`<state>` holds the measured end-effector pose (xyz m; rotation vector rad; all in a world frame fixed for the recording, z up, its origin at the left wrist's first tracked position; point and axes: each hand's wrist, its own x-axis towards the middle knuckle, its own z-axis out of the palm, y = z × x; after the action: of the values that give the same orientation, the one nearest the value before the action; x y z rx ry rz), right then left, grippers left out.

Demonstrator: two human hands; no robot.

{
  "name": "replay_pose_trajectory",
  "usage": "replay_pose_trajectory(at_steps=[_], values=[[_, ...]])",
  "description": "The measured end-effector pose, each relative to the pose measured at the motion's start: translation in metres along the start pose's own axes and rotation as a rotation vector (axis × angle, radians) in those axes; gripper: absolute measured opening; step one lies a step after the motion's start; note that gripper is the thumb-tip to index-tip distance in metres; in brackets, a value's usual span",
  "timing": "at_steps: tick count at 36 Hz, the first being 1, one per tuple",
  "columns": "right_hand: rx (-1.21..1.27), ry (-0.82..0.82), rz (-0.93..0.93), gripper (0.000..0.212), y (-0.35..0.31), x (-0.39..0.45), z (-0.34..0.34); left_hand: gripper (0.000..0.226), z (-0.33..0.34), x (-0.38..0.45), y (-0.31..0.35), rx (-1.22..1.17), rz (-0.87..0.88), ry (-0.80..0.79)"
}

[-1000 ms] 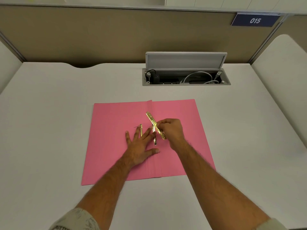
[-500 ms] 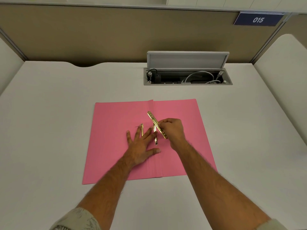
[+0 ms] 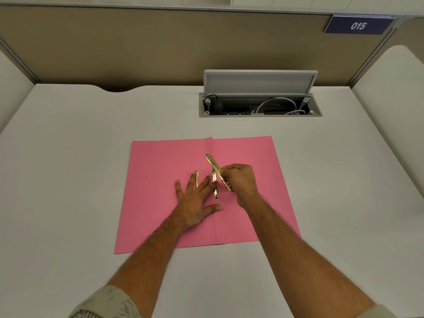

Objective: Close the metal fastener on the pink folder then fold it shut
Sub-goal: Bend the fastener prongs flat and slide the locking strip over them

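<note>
The pink folder lies open and flat on the white desk. Its gold metal fastener sits near the spine. One prong pokes up between the fingers of my left hand, and a second prong lies along the spine fold. My left hand rests flat on the left leaf, fingers spread, holding nothing. My right hand pinches the loose gold fastener bar, which is tilted diagonally above the spine with its far end raised.
An open cable box with a raised grey lid and white cables is set into the white desk behind the folder. A beige partition with a "015" sign closes the back. Neighbouring desks flank both sides.
Both hands and the fastener bar hold almost the same pose; only the camera view has shifted slightly.
</note>
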<state>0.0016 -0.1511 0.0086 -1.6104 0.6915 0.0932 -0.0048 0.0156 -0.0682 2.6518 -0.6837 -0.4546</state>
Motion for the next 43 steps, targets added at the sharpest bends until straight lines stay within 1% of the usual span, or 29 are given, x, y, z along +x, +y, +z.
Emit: replay_pose_trajectory(at_steps=[14, 23, 28, 31, 37, 43], values=[[0.014, -0.033, 0.026, 0.014, -0.003, 0.007, 0.001, 0.094, -0.001, -0.001, 0.001, -0.011, 0.005, 0.0], [-0.01, -0.143, 0.194, 0.019, -0.004, 0.004, -0.005, 0.092, 0.001, -0.001, 0.0, -0.013, 0.007, 0.018], [-0.018, -0.224, 0.27, 0.009, -0.008, 0.002, -0.006, 0.087, 0.0, -0.001, 0.0, -0.026, 0.008, 0.005], [0.006, -0.247, 0.281, 0.011, -0.009, 0.001, -0.006, 0.083, 0.0, -0.001, 0.0, -0.033, 0.009, 0.004], [0.024, -0.251, 0.279, 0.009, -0.009, -0.003, -0.007, 0.084, 0.001, 0.0, -0.001, -0.024, 0.011, 0.005], [0.023, -0.248, 0.271, 0.018, -0.008, -0.005, -0.007, 0.083, 0.0, 0.0, 0.0, -0.027, 0.012, 0.014]])
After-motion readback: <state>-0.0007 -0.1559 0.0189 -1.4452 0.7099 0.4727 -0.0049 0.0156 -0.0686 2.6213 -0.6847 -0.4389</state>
